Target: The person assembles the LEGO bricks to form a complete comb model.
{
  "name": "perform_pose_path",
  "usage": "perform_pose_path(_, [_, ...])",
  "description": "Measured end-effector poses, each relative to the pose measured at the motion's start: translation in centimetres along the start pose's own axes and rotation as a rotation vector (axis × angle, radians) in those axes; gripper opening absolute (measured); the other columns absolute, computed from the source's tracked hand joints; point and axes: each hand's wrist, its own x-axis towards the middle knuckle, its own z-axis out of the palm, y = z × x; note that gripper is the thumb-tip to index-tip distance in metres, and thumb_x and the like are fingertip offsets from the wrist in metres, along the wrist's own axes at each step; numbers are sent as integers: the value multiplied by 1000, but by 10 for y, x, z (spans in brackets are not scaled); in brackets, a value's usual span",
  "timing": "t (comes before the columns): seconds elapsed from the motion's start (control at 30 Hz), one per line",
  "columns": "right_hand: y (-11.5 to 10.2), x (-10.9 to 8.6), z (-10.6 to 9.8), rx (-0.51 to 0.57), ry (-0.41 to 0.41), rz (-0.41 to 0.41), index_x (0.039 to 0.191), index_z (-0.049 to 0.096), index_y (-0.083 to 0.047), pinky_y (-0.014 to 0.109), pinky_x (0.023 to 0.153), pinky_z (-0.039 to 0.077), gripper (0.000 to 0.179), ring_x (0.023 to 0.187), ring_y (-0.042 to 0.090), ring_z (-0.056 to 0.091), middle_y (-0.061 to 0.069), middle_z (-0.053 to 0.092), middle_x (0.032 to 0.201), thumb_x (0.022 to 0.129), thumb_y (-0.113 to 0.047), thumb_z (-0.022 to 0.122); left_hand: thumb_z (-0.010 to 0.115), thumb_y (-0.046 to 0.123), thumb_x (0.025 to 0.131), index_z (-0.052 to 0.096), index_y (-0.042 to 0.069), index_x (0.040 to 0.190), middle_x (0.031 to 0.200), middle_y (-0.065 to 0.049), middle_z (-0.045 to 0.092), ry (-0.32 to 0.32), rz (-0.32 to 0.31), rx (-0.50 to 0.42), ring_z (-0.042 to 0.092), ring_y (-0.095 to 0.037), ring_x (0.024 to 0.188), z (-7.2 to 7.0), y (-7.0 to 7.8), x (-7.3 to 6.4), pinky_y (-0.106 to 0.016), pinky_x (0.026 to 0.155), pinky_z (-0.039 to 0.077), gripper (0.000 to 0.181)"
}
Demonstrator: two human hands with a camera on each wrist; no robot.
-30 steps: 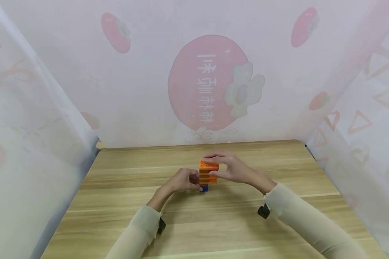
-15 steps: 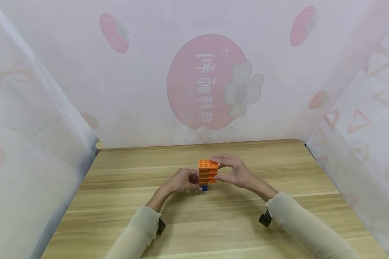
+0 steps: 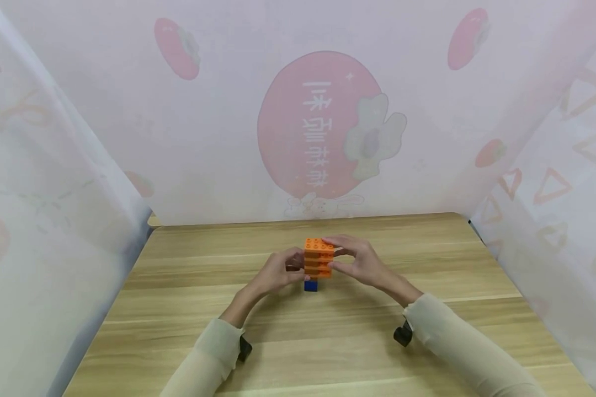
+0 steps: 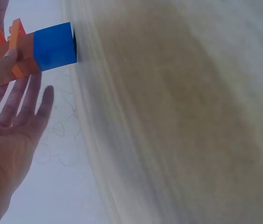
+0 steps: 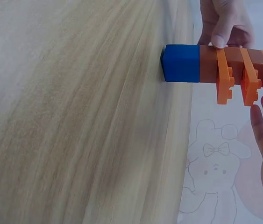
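A tower of toy building blocks point(image 3: 319, 259) stands upright near the middle of the table, a blue block point(image 3: 310, 285) at its foot. Above the blue, brown blocks point(image 5: 209, 64) alternate with wider orange plates point(image 5: 250, 79) that jut out to the right. From the left, my left hand point(image 3: 277, 271) pinches the lower tower, its thumb by the lowest orange plate and fingers behind. My right hand point(image 3: 361, 261) holds the upper right side between thumb and fingers. Whether the blue block touches the wood cannot be told.
The wooden table point(image 3: 189, 309) ends at a pale printed curtain point(image 3: 228, 138) behind, with more curtain on the left and right. A black wrist camera point(image 3: 403, 334) hangs beneath the right sleeve, another point(image 3: 245, 348) beneath the left.
My right hand has drawn back from the tower's top to its right side, baring the studs. My left hand has risen slightly, showing more of the blue block; the tower's top appears a little higher.
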Motion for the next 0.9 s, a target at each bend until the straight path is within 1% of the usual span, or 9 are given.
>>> perform_pose_path(0.1, [14, -2, 1, 10, 0, 39, 136, 59, 16, 54, 81, 63, 61, 110, 51, 68, 33, 64, 131, 80, 24, 79, 83, 1, 90, 64, 4, 135, 120, -13, 75, 25, 22, -45, 73, -29, 110, -1, 2, 1, -43, 97, 59, 49])
perform_pose_path(0.17, [20, -2, 0, 28, -3, 74, 139, 59, 13, 53, 83, 63, 60, 112, 48, 68, 30, 65, 132, 82, 19, 80, 83, -1, 90, 62, 3, 137, 122, -14, 73, 37, 23, -64, 73, -30, 112, -2, 3, 2, -42, 97, 60, 52])
perform_pose_path(0.37, [24, 0, -4, 75, -9, 174, 145, 60, 3, 46, 88, 63, 59, 116, 41, 69, 23, 65, 140, 90, 6, 80, 80, -5, 91, 51, 4, 150, 132, -17, 67, 76, 39, -59, 71, -33, 116, -1, 2, 4, -38, 96, 60, 66])
perform_pose_path(0.47, [27, 1, -5, 83, -7, 213, 147, 60, 0, 46, 89, 63, 59, 115, 40, 70, 22, 64, 142, 91, 4, 79, 78, -10, 90, 46, 5, 154, 134, -20, 64, 98, 50, -84, 70, -35, 118, 0, 1, 5, -37, 96, 60, 73])
perform_pose_path(0.57, [31, 3, -6, 84, -3, 244, 148, 59, -2, 45, 89, 63, 60, 114, 38, 71, 19, 66, 141, 92, 3, 79, 77, -14, 89, 43, 10, 157, 136, -21, 62, 110, 58, -107, 68, -36, 119, 1, 1, 6, -37, 95, 60, 80])
perform_pose_path(0.67, [35, 6, -7, 84, -3, 270, 149, 59, -2, 41, 89, 63, 60, 113, 39, 70, 17, 67, 141, 93, 1, 80, 77, -16, 88, 41, 17, 161, 137, -19, 60, 123, 53, -111, 68, -36, 119, 1, 1, 6, -39, 95, 60, 87])
perform_pose_path(0.77, [37, 8, -7, 96, -4, 302, 150, 58, -2, 35, 88, 62, 60, 114, 39, 70, 16, 68, 140, 93, -1, 80, 77, -16, 87, 39, 21, 163, 138, -18, 59, 128, 37, -108, 67, -35, 119, 1, 1, 6, -40, 94, 61, 93])
perform_pose_path(0.83, [39, 11, -7, 113, -6, 329, 150, 58, -4, 34, 88, 62, 60, 115, 38, 70, 17, 68, 139, 94, -1, 79, 77, -16, 88, 37, 22, 165, 139, -18, 58, 131, 24, -109, 67, -35, 119, 1, 1, 7, -39, 94, 61, 95])
perform_pose_path(0.9, [41, 14, -7, 135, -11, 353, 151, 57, -5, 33, 87, 62, 60, 116, 37, 70, 17, 68, 137, 95, -1, 78, 76, -16, 88, 35, 20, 166, 139, -19, 58, 133, 16, -106, 67, -35, 119, 1, 0, 7, -37, 93, 61, 95])
